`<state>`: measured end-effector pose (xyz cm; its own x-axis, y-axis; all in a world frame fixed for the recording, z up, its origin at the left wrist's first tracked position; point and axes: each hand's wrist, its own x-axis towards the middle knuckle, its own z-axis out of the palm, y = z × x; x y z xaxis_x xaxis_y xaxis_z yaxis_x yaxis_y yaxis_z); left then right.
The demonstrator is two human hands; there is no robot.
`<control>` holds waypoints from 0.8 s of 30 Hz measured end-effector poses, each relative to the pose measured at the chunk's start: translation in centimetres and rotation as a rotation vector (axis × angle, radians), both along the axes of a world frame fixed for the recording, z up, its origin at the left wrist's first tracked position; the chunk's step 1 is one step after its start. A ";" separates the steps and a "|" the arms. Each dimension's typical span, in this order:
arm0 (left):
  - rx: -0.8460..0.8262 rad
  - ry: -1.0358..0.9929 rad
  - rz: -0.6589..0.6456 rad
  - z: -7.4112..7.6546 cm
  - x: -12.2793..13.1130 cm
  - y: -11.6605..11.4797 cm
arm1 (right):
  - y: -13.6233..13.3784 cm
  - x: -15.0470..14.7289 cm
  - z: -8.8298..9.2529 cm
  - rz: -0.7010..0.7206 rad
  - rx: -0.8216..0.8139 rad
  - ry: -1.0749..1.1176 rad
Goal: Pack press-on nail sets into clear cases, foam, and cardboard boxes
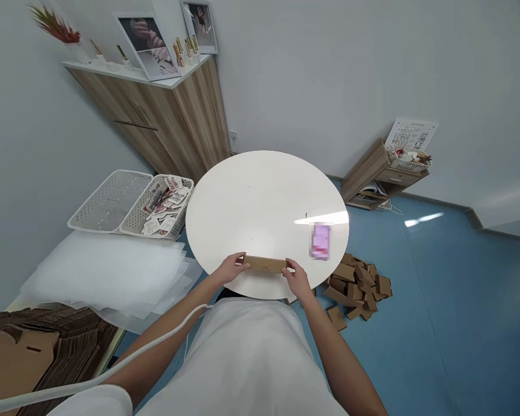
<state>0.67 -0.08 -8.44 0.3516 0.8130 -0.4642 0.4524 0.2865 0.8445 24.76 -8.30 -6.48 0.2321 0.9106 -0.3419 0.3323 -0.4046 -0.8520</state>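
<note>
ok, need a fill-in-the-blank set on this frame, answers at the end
1. The left hand and right hand grip opposite ends of a cardboard box, coloured ____.
2. On the table, the pixelated purple patch is nearer the ____ hand.
3. The heap of boxes lies on the ____-coloured floor.
4. Framed pictures on the cabinet number ____.

Missing words: brown; right; blue; two

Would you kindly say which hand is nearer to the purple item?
Right: the right hand is close to the purple item, off its near left corner; the left hand is farther left.
</note>
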 end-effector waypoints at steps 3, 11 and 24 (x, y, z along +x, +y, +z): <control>0.027 -0.044 -0.035 0.1 -0.5 -0.8 | -0.7 -0.9 0.2 -0.040 0.017 0.038; 0.163 0.002 -0.127 0.0 -1.3 -1.4 | -2.5 -5.0 -1.3 -0.185 0.037 0.119; 0.208 0.275 -0.267 -2.5 -0.3 0.0 | -3.8 -6.6 -2.0 -0.266 -0.250 -0.148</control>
<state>0.34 -0.04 -10.93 0.4481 0.7965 -0.4059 0.7037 -0.0342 0.7097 18.11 -12.09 -8.50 0.5126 0.7050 -0.4901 0.3001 -0.6819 -0.6671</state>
